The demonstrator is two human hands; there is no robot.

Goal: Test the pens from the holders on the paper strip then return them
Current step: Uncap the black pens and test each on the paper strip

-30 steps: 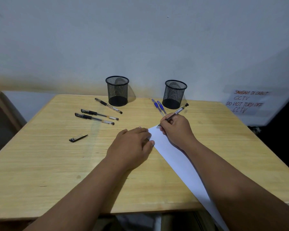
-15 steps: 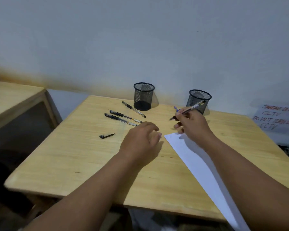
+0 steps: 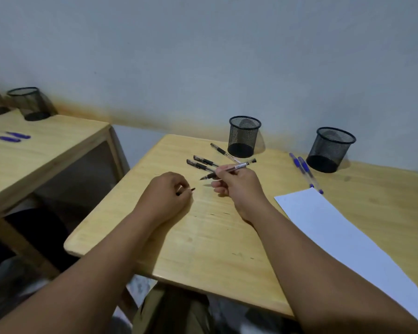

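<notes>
Both hands have left the paper strip [image 3: 348, 239]: the right hand [image 3: 239, 186] has carried its black pen [image 3: 229, 169] leftward off the white sheet, and the left hand [image 3: 165, 196] has gone to the pen cap [image 3: 185, 191] that lay loose on the wood. From the head camera, the pale, grained wooden desk [image 3: 203, 242] carries two round black wire-mesh holders, a left holder [image 3: 244, 136] and a right holder [image 3: 331, 149], both standing upright near the wall. Three slim black pens [image 3: 204, 162] lie beside the left holder; two blue pens [image 3: 304, 168] lie just left of the right holder, their tips near the strip's top corner. The strip is a long, smooth white band running off the near edge. The right hand pinches the clear-barrelled pen between thumb and fingertips, nib pointing left, raised above the desk. The left hand rests knuckles-up, fingers curled and closed on the small dark cap (only its ends show). A second wooden desk [image 3: 46, 150] stands to the left.
</notes>
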